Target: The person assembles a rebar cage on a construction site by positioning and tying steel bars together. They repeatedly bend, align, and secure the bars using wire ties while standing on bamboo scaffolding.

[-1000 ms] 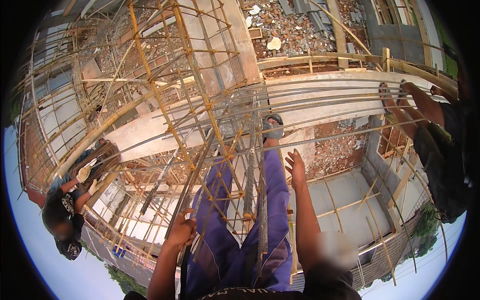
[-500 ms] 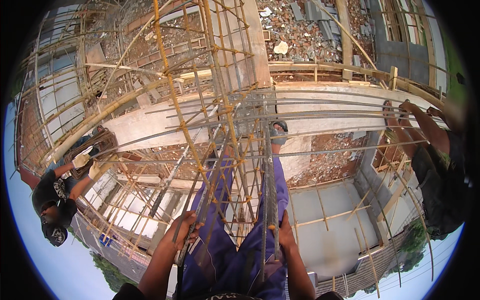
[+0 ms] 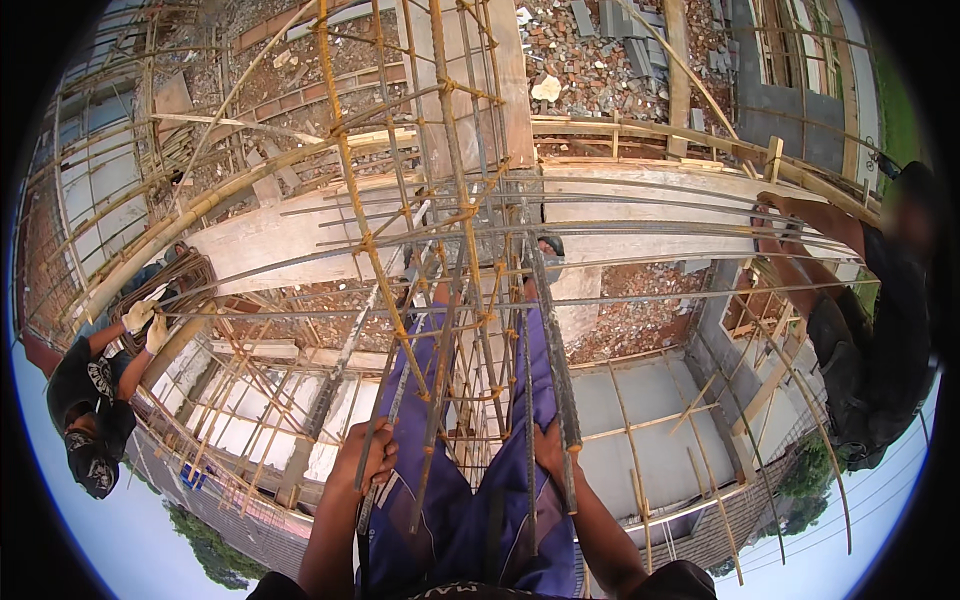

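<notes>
My left hand (image 3: 370, 455) is closed around a thin steel reinforcing bar (image 3: 402, 385) in front of my left thigh. My right hand (image 3: 547, 448) is by my right thigh, behind a thicker, dark reinforcing bar (image 3: 555, 355). That bar partly hides its fingers, so I cannot tell whether they grip it. Between my legs runs a cage of rusty bars (image 3: 466, 215) with square ties. Several long bars (image 3: 660, 207) lie crosswise through the cage, reaching toward a person on the right.
At the left, a gloved person (image 3: 95, 395) works beside a bundle of bent steel ties (image 3: 180, 275). The person on the right (image 3: 865, 300) bends over the bars' far ends. Wooden formwork boards (image 3: 640, 215), bamboo poles and brick rubble (image 3: 600, 90) lie around and below.
My right hand has shifted left, from the thick bar's outer side to behind it. The bar's near end has swung right. My left hand keeps its hold.
</notes>
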`<state>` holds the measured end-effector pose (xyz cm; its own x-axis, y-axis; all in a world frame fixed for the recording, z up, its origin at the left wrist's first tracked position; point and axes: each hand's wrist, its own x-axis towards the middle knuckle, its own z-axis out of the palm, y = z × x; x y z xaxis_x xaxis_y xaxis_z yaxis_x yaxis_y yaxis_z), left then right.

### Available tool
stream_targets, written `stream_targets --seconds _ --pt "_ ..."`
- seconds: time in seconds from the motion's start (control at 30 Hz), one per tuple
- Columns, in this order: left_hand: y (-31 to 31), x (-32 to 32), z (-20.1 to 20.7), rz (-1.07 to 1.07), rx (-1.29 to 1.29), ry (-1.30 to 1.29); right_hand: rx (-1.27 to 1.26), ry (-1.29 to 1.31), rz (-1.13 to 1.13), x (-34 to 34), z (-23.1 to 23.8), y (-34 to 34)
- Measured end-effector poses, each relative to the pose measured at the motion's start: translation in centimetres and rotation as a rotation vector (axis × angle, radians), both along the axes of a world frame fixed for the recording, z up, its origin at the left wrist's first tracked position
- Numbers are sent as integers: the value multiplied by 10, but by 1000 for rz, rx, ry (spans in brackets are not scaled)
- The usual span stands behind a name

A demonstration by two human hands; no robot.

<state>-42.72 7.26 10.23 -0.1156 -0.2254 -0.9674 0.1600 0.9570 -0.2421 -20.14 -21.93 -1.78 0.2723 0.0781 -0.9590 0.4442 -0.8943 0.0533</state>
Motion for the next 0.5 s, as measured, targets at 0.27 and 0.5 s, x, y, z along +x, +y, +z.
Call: stream_targets --seconds 0.27,0.5 --pt "-3 -2 0 -2 31 -17 27 -4 -18 2 10 17" --pt "-5 -2 -2 30 -23 4 40 -22 -23 -3 2 1"
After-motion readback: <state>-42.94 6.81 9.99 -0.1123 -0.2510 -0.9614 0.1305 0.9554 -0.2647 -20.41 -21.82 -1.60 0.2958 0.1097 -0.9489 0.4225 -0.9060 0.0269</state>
